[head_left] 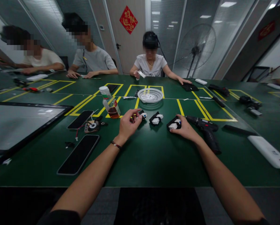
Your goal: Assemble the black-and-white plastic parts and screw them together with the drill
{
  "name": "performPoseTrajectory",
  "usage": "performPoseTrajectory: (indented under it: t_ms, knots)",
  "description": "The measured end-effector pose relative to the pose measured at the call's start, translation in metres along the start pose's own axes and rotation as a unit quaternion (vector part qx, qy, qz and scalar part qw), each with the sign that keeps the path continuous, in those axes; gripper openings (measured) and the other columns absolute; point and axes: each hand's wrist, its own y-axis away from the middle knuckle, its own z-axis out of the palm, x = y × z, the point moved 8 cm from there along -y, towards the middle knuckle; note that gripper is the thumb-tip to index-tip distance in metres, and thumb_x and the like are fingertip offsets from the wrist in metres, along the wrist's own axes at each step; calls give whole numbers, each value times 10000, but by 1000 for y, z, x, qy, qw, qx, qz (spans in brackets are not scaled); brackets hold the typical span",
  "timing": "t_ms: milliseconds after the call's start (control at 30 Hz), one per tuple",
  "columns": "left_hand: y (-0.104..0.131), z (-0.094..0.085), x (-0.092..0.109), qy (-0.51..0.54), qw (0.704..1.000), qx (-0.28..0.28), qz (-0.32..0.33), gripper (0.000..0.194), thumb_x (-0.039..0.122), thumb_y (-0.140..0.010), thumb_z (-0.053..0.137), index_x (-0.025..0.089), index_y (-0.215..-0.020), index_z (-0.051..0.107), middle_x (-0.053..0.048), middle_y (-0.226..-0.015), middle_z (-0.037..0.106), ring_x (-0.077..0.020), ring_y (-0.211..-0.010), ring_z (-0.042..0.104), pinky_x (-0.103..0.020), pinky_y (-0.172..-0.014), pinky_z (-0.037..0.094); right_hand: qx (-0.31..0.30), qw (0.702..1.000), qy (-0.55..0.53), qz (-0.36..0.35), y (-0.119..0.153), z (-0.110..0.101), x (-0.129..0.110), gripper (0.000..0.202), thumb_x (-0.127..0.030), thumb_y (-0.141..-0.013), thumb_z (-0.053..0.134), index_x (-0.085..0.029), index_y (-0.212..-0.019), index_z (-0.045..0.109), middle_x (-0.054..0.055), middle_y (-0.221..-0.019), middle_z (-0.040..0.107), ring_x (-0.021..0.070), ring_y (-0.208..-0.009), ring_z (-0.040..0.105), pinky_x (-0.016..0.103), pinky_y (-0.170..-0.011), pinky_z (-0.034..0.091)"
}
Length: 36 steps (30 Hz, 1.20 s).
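Three small bundles of crumpled white material in black wrapping lie in a row on the green table (154, 165). My left hand (129, 124) has its fingers bent around the near side of the left bundle (144, 115), partly hiding it. The middle bundle (155, 119) sits between my hands, untouched. Around the right bundle (174, 124) my right hand (185, 127) is closed, thumb at the near side and fingers at the far side. What exactly the white material is, I cannot make out.
A white plastic basket (150, 96) and a bottle of dark liquid (111, 104) stand beyond my hands. A power drill (206, 129) lies right; phones (78, 155) and a small part with wires (92, 125) lie left. Several people sit across the table.
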Motion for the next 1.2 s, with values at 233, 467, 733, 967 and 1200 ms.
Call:
performPoseTrajectory:
  t_ms: [233, 467, 733, 967, 1200]
  knots:
    - [23, 53, 16, 53, 979, -186, -59, 463, 464, -895, 610, 201, -1276, 600, -71, -1091, 652, -155, -779, 599, -338, -760, 518, 7, 996, -44, -80, 9, -12, -39, 942, -451, -724, 780, -294, -1518, 298, 113, -1524, 385, 347, -1385, 408, 518, -1163, 313]
    - [66, 105, 21, 325, 863, -310, -230, 684, 472, -867, 648, 209, -1454, 418, -162, -1236, 612, -185, -792, 653, -252, -521, 525, -54, 979, -70, -183, 25, 21, -89, 1061, -305, -700, 798, -246, -1571, 194, 146, -1491, 410, 351, -1375, 423, 530, -1161, 330]
    - [71, 117, 13, 374, 849, -252, -276, 539, 408, -801, 729, 168, -1242, 530, -108, -1075, 631, -137, -694, 627, -227, -470, 532, -91, 977, -32, -189, 26, 37, -95, 1124, -371, -738, 815, -258, -1604, 107, 144, -1571, 352, 340, -1439, 348, 539, -1181, 307]
    - [69, 115, -6, 429, 809, -218, -338, 447, 401, -819, 680, 142, -1168, 576, -131, -1033, 619, -220, -851, 636, -357, -595, 632, 123, 971, 193, 70, 55, -88, -8, 558, -604, -875, 584, -192, -1250, 618, 202, -1276, 584, 420, -1177, 572, 590, -981, 459]
    - [73, 116, -9, 472, 785, -222, -334, 398, 430, -874, 591, 148, -1148, 530, -58, -853, 565, -177, -719, 617, -415, -617, 634, -6, 926, 125, 357, 108, -109, 144, 657, -751, -666, 690, -165, -962, 694, 183, -891, 720, 367, -825, 704, 480, -710, 551]
